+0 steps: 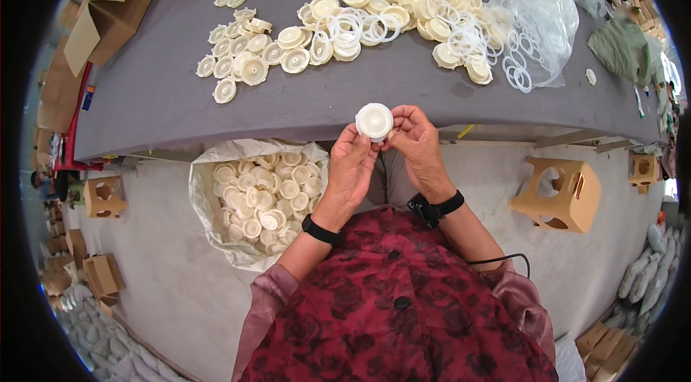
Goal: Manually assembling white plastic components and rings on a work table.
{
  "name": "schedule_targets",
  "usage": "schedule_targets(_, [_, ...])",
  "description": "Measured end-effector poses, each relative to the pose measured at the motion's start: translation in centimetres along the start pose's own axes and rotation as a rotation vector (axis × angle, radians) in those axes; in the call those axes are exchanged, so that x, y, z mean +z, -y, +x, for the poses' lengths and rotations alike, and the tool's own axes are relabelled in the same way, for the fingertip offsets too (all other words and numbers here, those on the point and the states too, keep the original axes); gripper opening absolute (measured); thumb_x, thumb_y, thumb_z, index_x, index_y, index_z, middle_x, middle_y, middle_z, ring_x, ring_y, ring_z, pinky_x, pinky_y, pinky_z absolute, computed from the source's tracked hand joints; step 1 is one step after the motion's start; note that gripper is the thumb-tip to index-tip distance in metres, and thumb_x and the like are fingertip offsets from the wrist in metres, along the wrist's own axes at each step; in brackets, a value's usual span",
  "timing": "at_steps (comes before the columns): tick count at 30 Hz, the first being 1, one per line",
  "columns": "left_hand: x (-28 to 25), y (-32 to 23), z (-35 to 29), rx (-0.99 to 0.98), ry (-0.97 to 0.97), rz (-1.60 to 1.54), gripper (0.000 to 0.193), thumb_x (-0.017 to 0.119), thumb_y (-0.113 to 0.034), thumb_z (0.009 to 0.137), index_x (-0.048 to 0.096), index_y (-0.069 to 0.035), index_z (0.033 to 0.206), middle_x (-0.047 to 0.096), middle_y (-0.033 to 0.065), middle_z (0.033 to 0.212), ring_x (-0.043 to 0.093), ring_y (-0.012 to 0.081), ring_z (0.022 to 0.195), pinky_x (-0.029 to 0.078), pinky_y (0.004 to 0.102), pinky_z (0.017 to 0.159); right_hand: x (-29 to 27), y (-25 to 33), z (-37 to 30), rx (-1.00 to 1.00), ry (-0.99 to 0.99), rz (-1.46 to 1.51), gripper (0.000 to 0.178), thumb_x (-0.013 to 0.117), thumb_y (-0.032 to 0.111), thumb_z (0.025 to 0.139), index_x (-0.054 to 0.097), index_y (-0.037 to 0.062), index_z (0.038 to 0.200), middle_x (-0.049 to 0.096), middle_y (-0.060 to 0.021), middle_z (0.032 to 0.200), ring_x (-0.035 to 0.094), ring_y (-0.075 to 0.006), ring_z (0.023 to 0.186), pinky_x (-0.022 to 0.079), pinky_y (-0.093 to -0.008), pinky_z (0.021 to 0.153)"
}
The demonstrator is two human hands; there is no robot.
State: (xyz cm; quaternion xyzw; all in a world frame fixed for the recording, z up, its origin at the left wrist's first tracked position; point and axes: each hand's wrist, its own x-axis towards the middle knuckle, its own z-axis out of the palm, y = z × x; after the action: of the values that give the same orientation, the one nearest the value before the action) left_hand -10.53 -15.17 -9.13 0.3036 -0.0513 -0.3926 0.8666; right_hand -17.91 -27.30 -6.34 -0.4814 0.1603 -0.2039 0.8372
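Between my two hands, just past the table's near edge, I hold a round cream plastic lid (375, 121) with a pale ring round its rim. My left hand (351, 165) grips its lower left side with the fingertips. On its right side, the thumb and fingers of my right hand (419, 148) pinch the rim. Beyond my hands, many similar cream lids (254, 70) lie in a loose heap on the grey-covered table (165, 98). Thin white sealing rings (348, 26) rest over some of them. More rings spill from a clear plastic bag (536, 1) at the right.
A white woven sack (209, 231) full of cream lids stands on the floor left of my legs. A tan plastic stool (558, 195) is to the right. An open cardboard box (119, 4) sits at the table's far left. Grey-green cloth (625, 49) lies at the right.
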Motion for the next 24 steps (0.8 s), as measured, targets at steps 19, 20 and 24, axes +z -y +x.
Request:
schedule_targets(19, [-0.2,0.0,-0.3,-0.02,0.077,-0.027,0.038,0.065,-0.02,0.095,0.054,-0.007,0.128,0.06,0.0064,0.128,0.06,0.0188,0.112,0.048,0.0342,0.096,0.8,0.3,-1.8,-0.207,-0.087,-0.119,0.027,0.061,-0.006,0.086,0.053,-0.0029,0.112,0.064,-0.0088,0.1,0.063,-0.0101,0.086,0.053,-0.0235,0.073])
schedule_targets(20, [-0.2,-0.3,-0.3,0.028,0.106,0.019,0.039,0.066,-0.02,0.094,0.054,-0.007,0.129,0.06,0.0067,0.128,0.06,0.0197,0.112,0.049,0.0346,0.095,0.5,0.2,-1.9,-0.207,-0.087,-0.118,0.027,0.061,-0.006,0.086,0.053,-0.0029,0.112,0.064,-0.0088,0.1,0.063,-0.0101,0.086,0.053,-0.0235,0.073])
schedule_targets(24, [0.1,-1.4,-0.4,0.049,0.121,0.089,0.04,0.068,-0.021,0.093,0.055,-0.007,0.128,0.061,0.0081,0.128,0.06,0.0211,0.114,0.05,0.0363,0.095,0.3,0.2,-1.8,-0.268,-0.063,-0.162,0.031,0.062,-0.005,0.088,0.056,-0.0037,0.118,0.066,-0.0076,0.102,0.064,-0.0105,0.089,0.054,-0.0246,0.077])
